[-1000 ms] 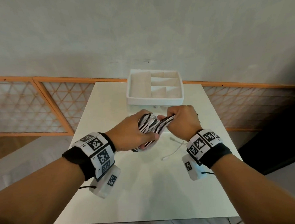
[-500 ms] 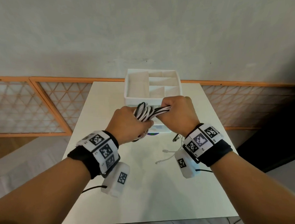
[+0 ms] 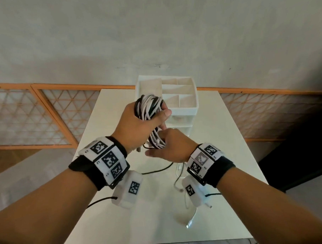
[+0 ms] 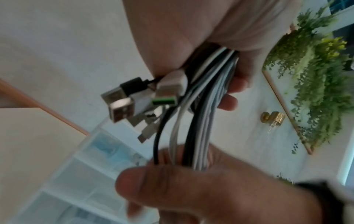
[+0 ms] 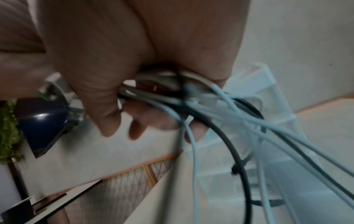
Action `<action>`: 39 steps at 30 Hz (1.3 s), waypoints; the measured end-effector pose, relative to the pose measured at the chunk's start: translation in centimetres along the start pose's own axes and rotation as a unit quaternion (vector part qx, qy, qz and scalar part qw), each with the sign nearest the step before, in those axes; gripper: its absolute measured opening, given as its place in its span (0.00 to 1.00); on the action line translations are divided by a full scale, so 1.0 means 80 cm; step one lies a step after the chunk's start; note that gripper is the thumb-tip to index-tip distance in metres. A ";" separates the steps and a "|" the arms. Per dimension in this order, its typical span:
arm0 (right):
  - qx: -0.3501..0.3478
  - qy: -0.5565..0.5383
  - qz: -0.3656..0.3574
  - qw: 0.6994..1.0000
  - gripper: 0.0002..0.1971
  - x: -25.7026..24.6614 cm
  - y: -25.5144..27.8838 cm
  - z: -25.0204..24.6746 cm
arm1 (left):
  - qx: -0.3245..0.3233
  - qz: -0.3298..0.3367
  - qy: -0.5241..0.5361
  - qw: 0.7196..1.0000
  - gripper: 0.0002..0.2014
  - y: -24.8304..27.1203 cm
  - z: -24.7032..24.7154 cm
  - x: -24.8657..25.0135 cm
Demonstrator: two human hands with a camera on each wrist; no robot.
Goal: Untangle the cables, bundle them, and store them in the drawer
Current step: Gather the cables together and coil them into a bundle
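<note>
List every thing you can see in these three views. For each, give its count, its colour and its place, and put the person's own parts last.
cable bundle: one, black and white strands, held up in front of the organiser
USB plugs: several, silver, black, white and one with a green tongue, sticking out of the bundle
loose cable ends: count unclear, white and black, trailing onto the table under the right wrist
organiser: one, white, open compartments on top and drawers below, at the table's far edge
table: one, white
wall plants: green, on a framed panel, seen by the left wrist camera
wrist bands: two, black with white tags
left hand: grips the bundle's upper part
right hand: holds the bundle's lower loop
</note>
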State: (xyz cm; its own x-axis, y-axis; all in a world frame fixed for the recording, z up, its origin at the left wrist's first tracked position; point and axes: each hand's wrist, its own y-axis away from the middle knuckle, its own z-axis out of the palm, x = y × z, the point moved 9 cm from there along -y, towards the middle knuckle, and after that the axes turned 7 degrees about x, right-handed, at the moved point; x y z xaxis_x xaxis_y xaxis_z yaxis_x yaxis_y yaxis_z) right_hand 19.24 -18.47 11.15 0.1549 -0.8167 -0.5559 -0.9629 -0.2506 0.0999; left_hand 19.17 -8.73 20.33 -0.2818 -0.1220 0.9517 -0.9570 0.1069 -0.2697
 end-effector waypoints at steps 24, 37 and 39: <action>0.183 0.098 0.066 0.976 0.08 0.015 0.004 -0.083 | -0.124 -0.167 -0.271 0.940 0.14 0.006 0.022 -0.068; 0.109 -0.205 -0.004 0.973 0.10 0.040 0.012 -0.099 | 0.071 -0.189 -0.085 0.976 0.03 0.011 -0.045 -0.096; 0.162 -0.228 -0.032 0.960 0.08 0.039 0.010 -0.095 | 0.086 -0.205 -0.055 0.973 0.07 0.014 -0.041 -0.099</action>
State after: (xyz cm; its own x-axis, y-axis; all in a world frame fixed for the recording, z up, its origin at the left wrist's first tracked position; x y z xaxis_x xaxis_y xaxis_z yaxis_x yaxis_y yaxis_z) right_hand 20.66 -25.13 15.76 0.1751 -0.4746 -0.8626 -0.9841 -0.0574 -0.1682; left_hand 20.56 -4.37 12.95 0.1289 -0.2264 0.9655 -0.9854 -0.1382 0.0992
